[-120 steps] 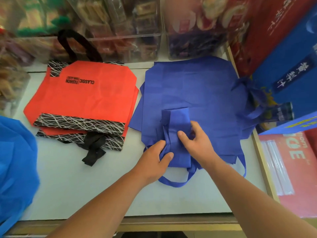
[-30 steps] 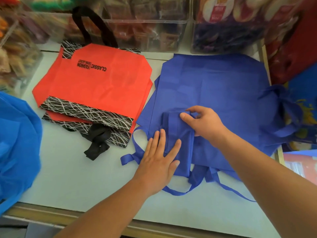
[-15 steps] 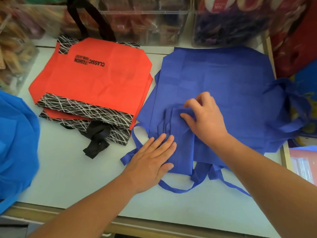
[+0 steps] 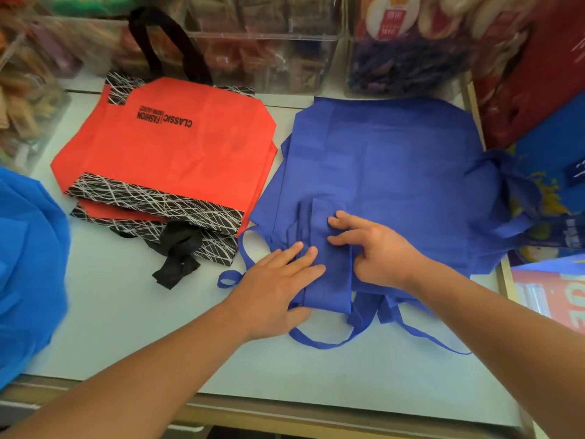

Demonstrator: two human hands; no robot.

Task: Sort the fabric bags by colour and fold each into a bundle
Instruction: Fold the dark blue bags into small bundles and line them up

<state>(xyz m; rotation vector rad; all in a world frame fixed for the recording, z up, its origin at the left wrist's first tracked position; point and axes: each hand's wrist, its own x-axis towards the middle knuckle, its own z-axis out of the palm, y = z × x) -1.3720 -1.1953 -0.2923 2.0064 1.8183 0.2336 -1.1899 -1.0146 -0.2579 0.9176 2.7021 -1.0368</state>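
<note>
**Both hands flat on the blue strip**

From the head camera we see both hands on a blue bag folded into a narrow strip (image 4: 330, 280). The strip lies on the near edge of a flat pile of blue bags (image 4: 395, 160), on the right half of the table (image 4: 126, 327).

The left hand (image 4: 278, 289) lies palm down, its fingers straight and together, pressing the strip's left edge. The right hand (image 4: 380, 253) rests across the strip from the right. Its fingers (image 4: 337, 221) are spread and only slightly bent on top of the cloth, gripping nothing, and the thumb sits by the strip's right edge.

Blue straps (image 4: 319, 343) trail from the pile toward us on the table. To the left, just beside the pile, lie stacked red bags (image 4: 177, 153) with black-and-white trim and black handles (image 4: 177, 255). A lighter blue bag (image 4: 28, 264) fills the near left corner. Clear bins (image 4: 269, 42) of packets line the far edge, and we see red and blue boxes (image 4: 522, 90) at the right.
</note>
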